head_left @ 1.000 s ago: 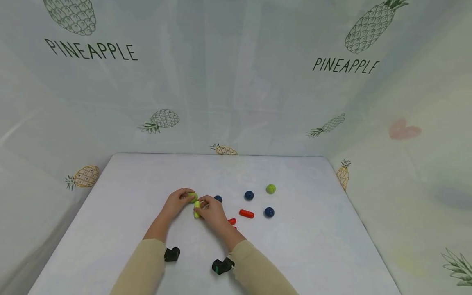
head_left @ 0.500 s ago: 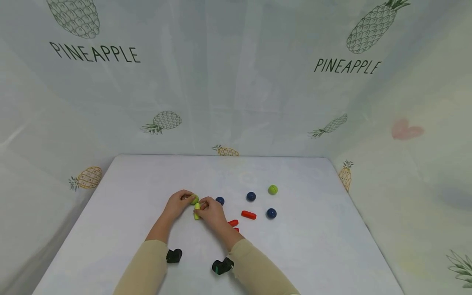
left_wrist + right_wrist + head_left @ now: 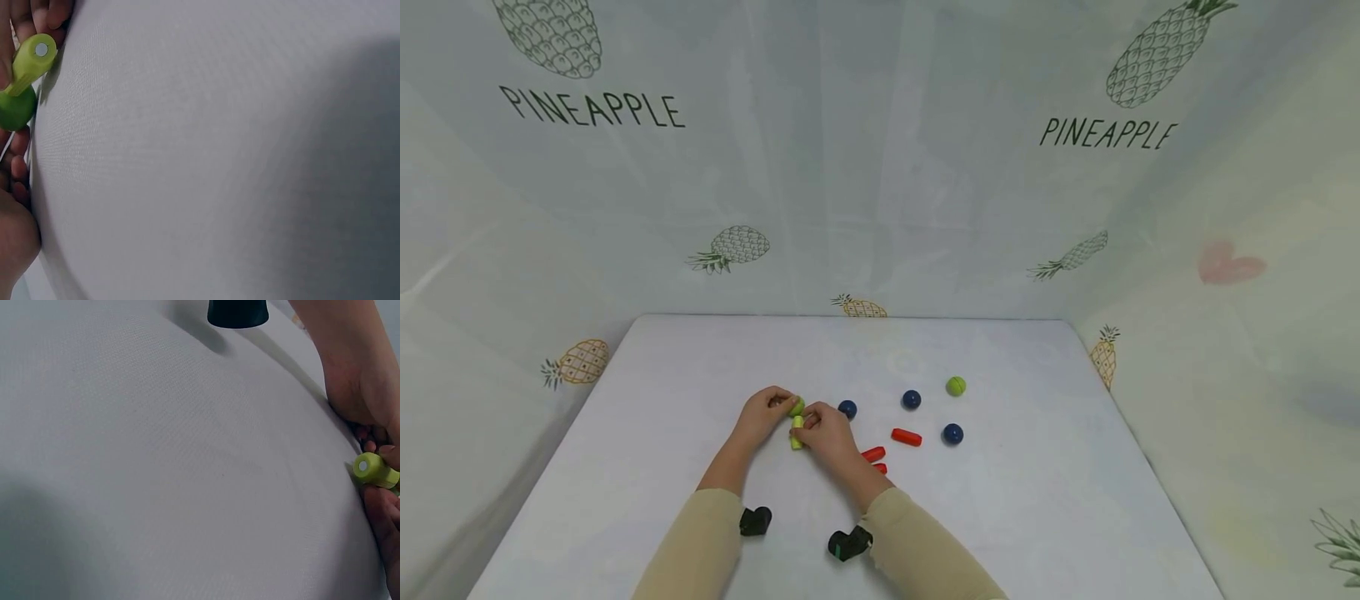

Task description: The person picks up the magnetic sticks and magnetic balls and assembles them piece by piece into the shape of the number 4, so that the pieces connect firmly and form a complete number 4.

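In the head view my left hand [image 3: 760, 417] pinches a green ball [image 3: 797, 407] between thumb and fingers, left of the table's middle. Just below the ball, my right hand [image 3: 831, 435] holds a short yellow-green rod [image 3: 797, 434], its far end right at the ball. Seen from the left wrist, the rod [image 3: 34, 57] overlaps the green ball [image 3: 16, 109] and shows a round silvery disc in its near end. The right wrist view also catches the disc end of the rod [image 3: 371, 469], while the ball is hidden there.
Several loose pieces lie to the right on the white table [image 3: 1037, 500]: blue balls [image 3: 912, 400], a second green ball [image 3: 956, 386] and red rods [image 3: 907, 437]. My right wrist partly covers two of the rods. Black wrist cameras [image 3: 850, 543] stick out from both sleeves.
The right hand has shifted the yellow-green rod slightly left and toward me, making it more upright in the head view. The left hand keeps its grip on the green ball. The loose pieces stay put.
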{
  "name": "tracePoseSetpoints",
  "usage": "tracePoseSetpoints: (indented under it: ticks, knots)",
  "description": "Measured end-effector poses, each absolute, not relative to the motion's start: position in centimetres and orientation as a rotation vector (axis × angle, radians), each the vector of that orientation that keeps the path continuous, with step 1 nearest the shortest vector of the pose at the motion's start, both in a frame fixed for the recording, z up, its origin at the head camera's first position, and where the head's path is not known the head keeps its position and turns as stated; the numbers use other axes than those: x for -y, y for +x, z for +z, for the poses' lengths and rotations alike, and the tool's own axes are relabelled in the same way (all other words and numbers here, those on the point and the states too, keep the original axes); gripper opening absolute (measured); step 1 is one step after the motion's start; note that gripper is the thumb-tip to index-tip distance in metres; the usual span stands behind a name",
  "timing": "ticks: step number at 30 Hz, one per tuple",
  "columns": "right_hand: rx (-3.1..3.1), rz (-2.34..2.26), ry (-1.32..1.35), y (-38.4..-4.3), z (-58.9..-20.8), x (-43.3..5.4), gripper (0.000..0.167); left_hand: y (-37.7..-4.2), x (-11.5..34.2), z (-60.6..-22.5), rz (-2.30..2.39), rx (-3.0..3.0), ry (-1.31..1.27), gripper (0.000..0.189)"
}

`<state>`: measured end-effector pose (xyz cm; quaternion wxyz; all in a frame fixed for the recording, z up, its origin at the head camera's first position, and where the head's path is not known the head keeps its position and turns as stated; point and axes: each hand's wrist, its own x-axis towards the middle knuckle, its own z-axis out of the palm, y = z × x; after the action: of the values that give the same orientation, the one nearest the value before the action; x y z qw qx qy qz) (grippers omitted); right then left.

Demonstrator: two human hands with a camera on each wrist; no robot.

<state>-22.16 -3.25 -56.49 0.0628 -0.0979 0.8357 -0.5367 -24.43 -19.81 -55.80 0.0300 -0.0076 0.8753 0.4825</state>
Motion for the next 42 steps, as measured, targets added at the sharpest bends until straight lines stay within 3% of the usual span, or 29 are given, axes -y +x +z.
tracePoseSetpoints:
  ticks: [42]
  knots:
    - [-2.523, -1.669, -0.297, -21.8, -56.0, 3.3, 0.022, -24.8, 21.2, -56.7, 1.482, -2.617, 0.138, 0.034]
